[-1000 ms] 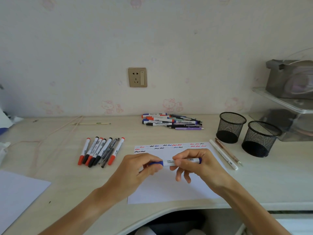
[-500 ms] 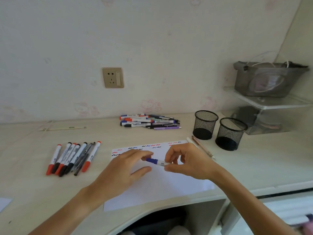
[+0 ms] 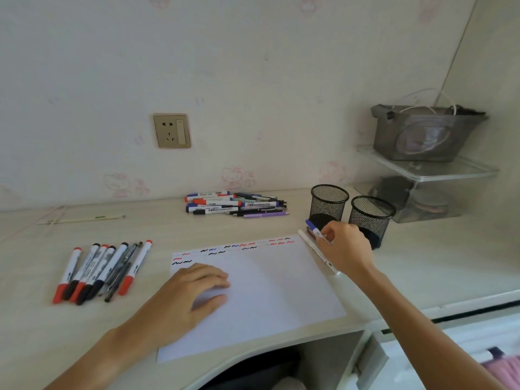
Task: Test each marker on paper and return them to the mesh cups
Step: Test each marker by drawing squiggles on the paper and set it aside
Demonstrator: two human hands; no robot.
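Lying in a row at the left are red and black markers point(image 3: 101, 273), while the left hand point(image 3: 194, 294) is pressing flat, fingers relaxed, on the paper point(image 3: 270, 291), whose top edge is already carrying red, blue and black squiggles. Further back, a pile of markers point(image 3: 235, 205) is waiting. At the right, the right hand point(image 3: 344, 247) is pinching a blue-capped marker point(image 3: 313, 227) just beside the two mesh cups point(image 3: 327, 204), both seemingly empty, so returning is barely beginning.

You're facing a pale wall point(image 3: 253, 66) with faint pink cartoon prints. A brass-coloured socket point(image 3: 171, 131) sits above your light desk point(image 3: 436, 266).
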